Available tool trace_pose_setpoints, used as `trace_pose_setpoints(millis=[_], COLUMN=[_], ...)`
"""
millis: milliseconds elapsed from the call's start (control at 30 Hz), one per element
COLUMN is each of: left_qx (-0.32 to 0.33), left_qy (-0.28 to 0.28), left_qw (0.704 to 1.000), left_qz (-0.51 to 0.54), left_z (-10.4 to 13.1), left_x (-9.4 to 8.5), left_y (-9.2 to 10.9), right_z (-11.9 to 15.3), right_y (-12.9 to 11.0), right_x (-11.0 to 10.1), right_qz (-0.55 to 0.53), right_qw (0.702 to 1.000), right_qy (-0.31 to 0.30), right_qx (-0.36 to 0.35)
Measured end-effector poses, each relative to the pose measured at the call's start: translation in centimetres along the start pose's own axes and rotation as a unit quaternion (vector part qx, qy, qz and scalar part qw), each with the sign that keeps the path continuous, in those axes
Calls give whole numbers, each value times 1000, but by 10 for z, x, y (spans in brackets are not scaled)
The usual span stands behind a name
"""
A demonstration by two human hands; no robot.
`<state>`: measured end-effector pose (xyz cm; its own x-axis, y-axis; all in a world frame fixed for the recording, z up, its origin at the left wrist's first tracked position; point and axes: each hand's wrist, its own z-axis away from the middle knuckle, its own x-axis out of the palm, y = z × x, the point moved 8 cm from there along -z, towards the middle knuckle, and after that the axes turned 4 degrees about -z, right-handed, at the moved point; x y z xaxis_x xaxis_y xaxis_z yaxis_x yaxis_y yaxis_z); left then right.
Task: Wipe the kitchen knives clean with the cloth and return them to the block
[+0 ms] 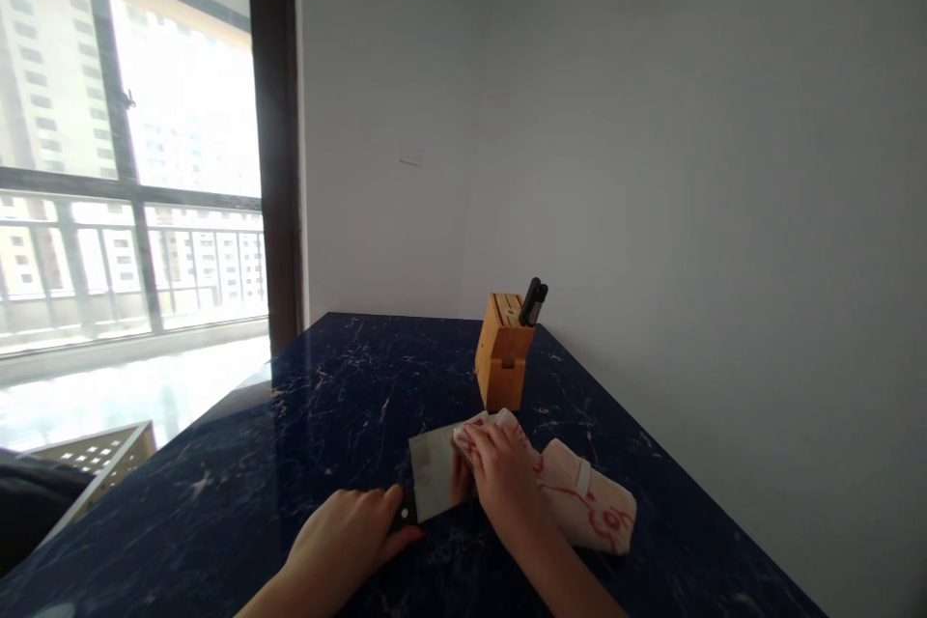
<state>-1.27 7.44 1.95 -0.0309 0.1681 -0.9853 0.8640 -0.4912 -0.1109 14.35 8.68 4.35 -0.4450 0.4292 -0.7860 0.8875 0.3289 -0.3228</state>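
My left hand point(354, 531) is closed around the black handle of a cleaver point(433, 470), whose broad steel blade points away to the right above the dark table. Pinched in my right hand point(499, 473) is part of a white cloth with red patterns point(594, 507), pressed at the blade's far right end. The rest of the cloth lies bunched on the table to the right of my right wrist. My right fingers and the cloth cover that end of the blade.
A wooden knife block point(503, 357) with black-handled tools in its right-hand slots stands beyond my hands. The dark blue marbled table point(348, 406) reaches toward the wall corner. At left is a chair point(130, 454) with dark fabric on it, near a window.
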Motion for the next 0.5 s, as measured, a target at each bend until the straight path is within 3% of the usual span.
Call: trace_pose_setpoints(millis=[133, 300, 400, 500], left_qx=[1, 1, -2, -4], left_qy=[7, 3, -1, -7], left_qw=[1000, 1000, 1000, 1000], left_qz=[2, 2, 6, 6], left_z=[1, -1, -1, 0], left_x=[-1, -1, -2, -2], left_y=[-1, 0, 1, 1], right_z=[0, -5, -5, -3], right_y=[-2, 19, 23, 11], right_x=[-2, -6, -6, -4], right_qz=[3, 47, 36, -16], right_qw=[1000, 997, 998, 1000], right_qy=[20, 38, 36, 18], right_qx=[6, 44, 34, -2])
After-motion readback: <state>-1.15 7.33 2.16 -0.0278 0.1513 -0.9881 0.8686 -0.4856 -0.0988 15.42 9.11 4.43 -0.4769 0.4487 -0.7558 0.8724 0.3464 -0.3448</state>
